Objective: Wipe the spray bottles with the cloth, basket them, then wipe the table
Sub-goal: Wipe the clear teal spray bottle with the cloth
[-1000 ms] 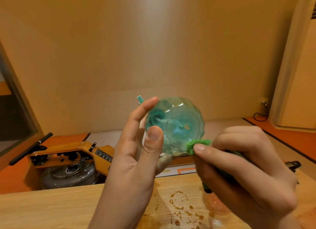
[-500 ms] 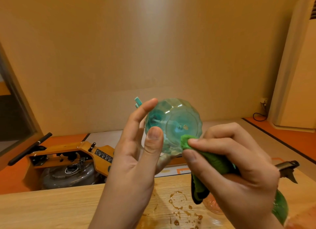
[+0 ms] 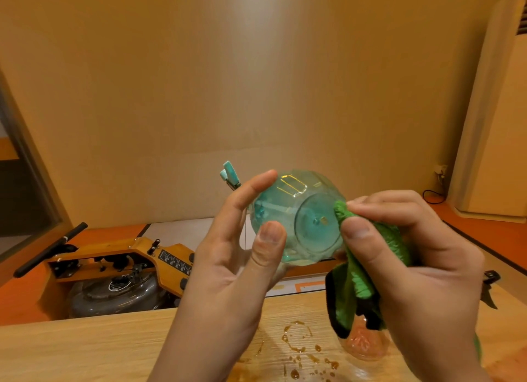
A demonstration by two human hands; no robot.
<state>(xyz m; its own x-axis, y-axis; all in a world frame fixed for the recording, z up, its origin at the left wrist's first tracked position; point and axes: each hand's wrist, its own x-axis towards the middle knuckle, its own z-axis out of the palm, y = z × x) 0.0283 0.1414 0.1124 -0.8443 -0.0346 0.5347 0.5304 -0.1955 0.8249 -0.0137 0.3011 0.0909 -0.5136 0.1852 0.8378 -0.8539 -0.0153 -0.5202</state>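
Right hand [image 3: 422, 267], cloth [image 3: 356, 282], teal bottle [image 3: 308, 210]; orange bottle [image 3: 366, 346] behind

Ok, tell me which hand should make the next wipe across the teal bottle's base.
Right. The right hand pinches the green cloth against the base of the teal spray bottle; the left hand grips the bottle's side and is probably best left steadying it.
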